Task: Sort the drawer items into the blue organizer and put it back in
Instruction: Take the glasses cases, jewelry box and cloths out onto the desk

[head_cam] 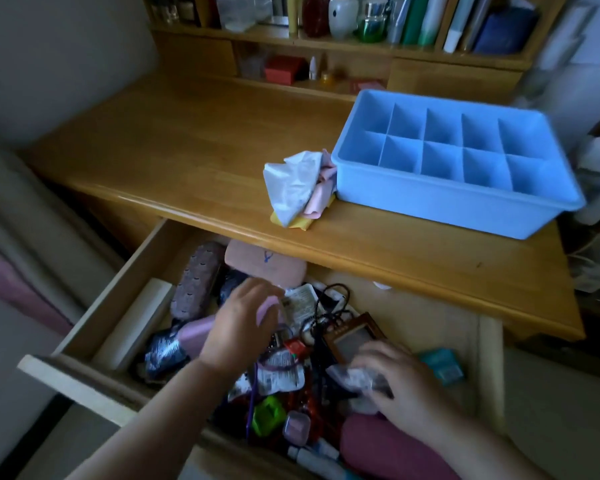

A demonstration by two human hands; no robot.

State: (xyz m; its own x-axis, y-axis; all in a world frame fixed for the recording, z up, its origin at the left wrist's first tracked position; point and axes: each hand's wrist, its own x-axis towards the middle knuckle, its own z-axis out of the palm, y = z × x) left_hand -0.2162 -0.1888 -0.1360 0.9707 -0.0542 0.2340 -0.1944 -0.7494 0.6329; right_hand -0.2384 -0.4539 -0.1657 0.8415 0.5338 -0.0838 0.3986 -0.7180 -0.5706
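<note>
**Both hands down in the cluttered drawer**

My left hand [238, 323] hovers over the middle of the open wooden drawer [118, 299], its fingers curved round a pale pink rounded thing [269, 308] that I cannot identify; how firmly they hold it I cannot tell. My right hand [400, 386] lies lower and to the right, fingers closed on a crumpled clear plastic wrapper [355, 377], just in front of a small brown-framed box [354, 336]. Around them lie a patterned mauve glasses case [196, 282], a pink hard case with a blue mark [265, 265], a tangle of black cord [329, 306], a bright green plastic piece [267, 415] and a teal packet [442, 365].

The blue plastic organizer [451, 206] with ten compartments sits up on the wooden bench [170, 150], to the right, every compartment bare. A crumpled heap of white, pink and yellow cloths [298, 188] touches its left end.
</note>
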